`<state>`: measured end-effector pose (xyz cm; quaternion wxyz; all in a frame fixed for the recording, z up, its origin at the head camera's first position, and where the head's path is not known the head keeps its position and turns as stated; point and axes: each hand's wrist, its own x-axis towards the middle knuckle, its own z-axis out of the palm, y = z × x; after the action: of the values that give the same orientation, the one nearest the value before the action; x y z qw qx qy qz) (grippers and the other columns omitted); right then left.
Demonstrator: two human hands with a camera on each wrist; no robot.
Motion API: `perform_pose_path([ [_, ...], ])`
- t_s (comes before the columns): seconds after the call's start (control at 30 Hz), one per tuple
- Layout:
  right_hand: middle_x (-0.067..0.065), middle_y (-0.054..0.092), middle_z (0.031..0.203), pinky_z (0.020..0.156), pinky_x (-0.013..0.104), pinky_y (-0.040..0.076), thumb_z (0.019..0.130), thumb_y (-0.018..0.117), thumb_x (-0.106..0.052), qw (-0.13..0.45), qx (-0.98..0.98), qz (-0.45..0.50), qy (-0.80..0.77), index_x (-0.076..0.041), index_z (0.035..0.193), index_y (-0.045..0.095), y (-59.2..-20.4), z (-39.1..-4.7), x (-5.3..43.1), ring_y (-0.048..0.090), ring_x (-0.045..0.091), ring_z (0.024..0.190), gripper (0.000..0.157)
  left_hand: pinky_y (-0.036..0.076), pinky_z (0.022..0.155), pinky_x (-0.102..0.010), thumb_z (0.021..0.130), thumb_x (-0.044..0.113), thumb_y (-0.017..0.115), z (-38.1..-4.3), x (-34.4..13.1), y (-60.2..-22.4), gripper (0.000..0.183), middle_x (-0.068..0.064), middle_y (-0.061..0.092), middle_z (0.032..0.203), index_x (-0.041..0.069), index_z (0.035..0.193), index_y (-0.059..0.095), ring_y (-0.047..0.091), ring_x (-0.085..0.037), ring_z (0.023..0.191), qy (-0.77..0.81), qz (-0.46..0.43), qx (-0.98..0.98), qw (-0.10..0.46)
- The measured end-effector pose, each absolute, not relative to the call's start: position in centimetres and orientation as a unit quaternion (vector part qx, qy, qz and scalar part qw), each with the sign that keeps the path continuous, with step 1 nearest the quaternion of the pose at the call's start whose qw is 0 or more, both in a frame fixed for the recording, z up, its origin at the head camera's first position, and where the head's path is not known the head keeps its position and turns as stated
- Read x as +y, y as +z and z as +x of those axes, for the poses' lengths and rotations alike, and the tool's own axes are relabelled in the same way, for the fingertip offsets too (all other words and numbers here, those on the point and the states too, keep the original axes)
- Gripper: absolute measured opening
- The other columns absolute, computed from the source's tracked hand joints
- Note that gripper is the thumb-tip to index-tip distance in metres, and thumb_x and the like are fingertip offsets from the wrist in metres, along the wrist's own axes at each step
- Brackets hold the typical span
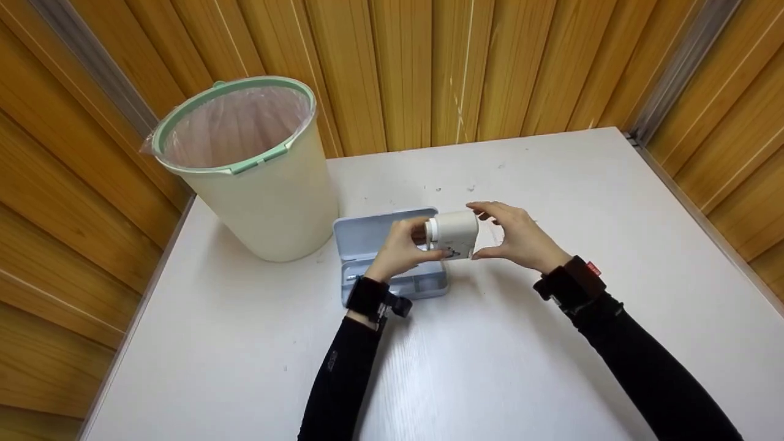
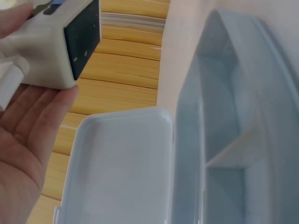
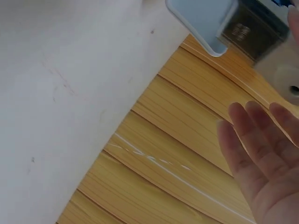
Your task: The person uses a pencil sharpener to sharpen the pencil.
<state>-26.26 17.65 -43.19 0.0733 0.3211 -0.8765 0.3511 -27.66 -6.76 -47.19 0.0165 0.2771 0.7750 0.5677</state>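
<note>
Above the table, my left hand (image 1: 399, 250) grips a cream-white crank pencil sharpener (image 1: 458, 229), thumb on one side and fingers on the other. In the left wrist view, the sharpener (image 2: 44, 56) shows a dark panel and a white crank handle close to the palm. The right wrist view shows its dark see-through shavings drawer (image 3: 250, 32) and a small round hole. My right hand (image 1: 520, 236) is spread at the sharpener's right end, fingers extended and thumb tip right at its lower edge. Below lies an opened light blue pencil case (image 1: 361, 236), partly hidden by my left hand.
A tall cream bin (image 1: 278, 208) with a green rim and a pinkish liner stands at the back left. The white table (image 1: 490, 367) meets wood-panelled walls (image 1: 404, 73) at the back and sides. Divided compartments (image 2: 229, 140) show inside the case.
</note>
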Motion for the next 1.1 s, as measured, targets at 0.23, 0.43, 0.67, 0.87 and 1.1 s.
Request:
perform_pose_path([
  [0.23,0.018,0.064,0.129,0.099,0.044,0.052,0.069,0.088,-0.010,0.023,-0.846,0.272,0.457,0.001,0.132,0.057,-45.5,-26.6,17.2,0.062,0.033,0.118,0.071,0.058,0.086,-0.028,0.075,0.009,0.084,-27.8,-7.4,-47.0,0.053,-0.016,0.072,0.112,-0.002,0.122,0.064,0.073,-0.023,0.098,0.573,0.288,0.767,0.009],
  [0.43,0.020,0.065,0.126,0.100,0.040,0.052,0.071,0.085,-0.004,0.012,-0.822,0.252,0.511,0.002,0.127,0.060,-46.3,-26.7,16.8,0.064,0.035,0.115,0.062,0.058,0.086,-0.028,0.074,0.009,0.085,-27.8,-7.5,-46.9,0.052,-0.015,0.072,0.112,0.000,0.122,0.065,0.072,-0.023,0.099,0.574,0.290,0.766,0.011],
  [0.67,0.022,0.068,0.120,0.099,0.040,0.052,0.073,0.083,-0.003,-0.013,-0.816,0.245,0.524,0.005,0.121,0.063,-46.7,-27.0,16.7,0.068,0.035,0.110,0.053,0.057,0.089,-0.027,0.075,0.005,0.084,-27.9,-7.4,-47.0,0.055,-0.018,0.070,0.117,-0.002,0.125,0.063,0.071,-0.027,0.104,0.567,0.279,0.775,0.021],
  [0.87,0.021,0.068,0.120,0.099,0.037,0.052,0.074,0.083,-0.004,-0.026,-0.814,0.249,0.524,0.005,0.122,0.063,-46.7,-27.2,16.9,0.067,0.035,0.111,0.052,0.056,0.090,-0.027,0.076,0.001,0.081,-26.9,-7.4,-45.6,0.055,-0.021,0.069,0.118,-0.006,0.126,0.060,0.070,-0.031,0.105,0.564,0.280,0.776,0.034],
  [1.1,0.018,0.066,0.124,0.101,0.040,0.051,0.076,0.083,-0.007,-0.052,-0.811,0.262,0.520,0.002,0.126,0.061,-46.5,-27.3,17.3,0.065,0.032,0.114,0.055,0.058,0.089,-0.035,0.076,0.000,0.080,-25.8,-7.6,-44.1,0.050,-0.023,0.070,0.113,-0.008,0.122,0.062,0.071,-0.029,0.101,0.567,0.291,0.770,0.034],
])
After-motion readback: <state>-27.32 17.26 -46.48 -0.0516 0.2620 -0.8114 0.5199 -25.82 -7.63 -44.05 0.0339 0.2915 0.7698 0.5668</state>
